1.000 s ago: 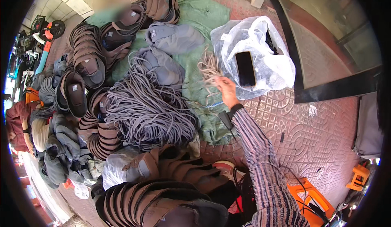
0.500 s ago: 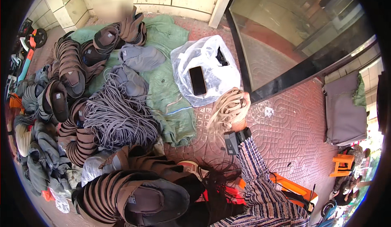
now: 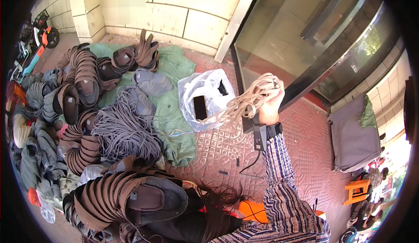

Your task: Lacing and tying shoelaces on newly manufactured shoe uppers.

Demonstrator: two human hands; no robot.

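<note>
Right hand loaded: beige laces

My fingers are curled tight around the bundle's upper end. Laces sit at my 10 o'clock, long axis roughly 2-to-8, loose tail trailing toward 8 past the near edge of the plastic bag. Left hand's out of frame, so right is nearer. Bag at 9 o'clock: black item showing at its opening; phone on or under the plastic, can't tell which. Grey lace pile farther out, between 8 and 9.
</note>
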